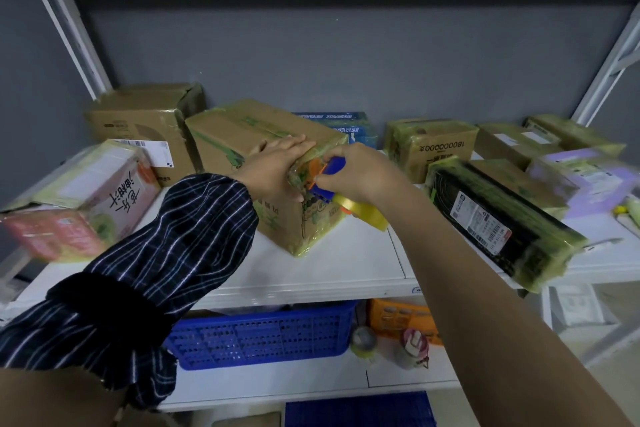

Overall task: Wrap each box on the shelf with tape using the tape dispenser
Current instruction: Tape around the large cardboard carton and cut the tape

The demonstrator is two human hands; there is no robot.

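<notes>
Now, flat left hand [277,163] braces a seemingly stiff, tape-slick brown cardboard box [239,139] from above; right hand [362,175] grips blue-and-orange tape dispenser [333,166].

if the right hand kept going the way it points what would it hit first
Most likely the cardboard box: the right hand, gripping the tape dispenser, points left at its taped corner, and the dispenser seems to be against it. The left hand lies just beyond on the box.
</notes>
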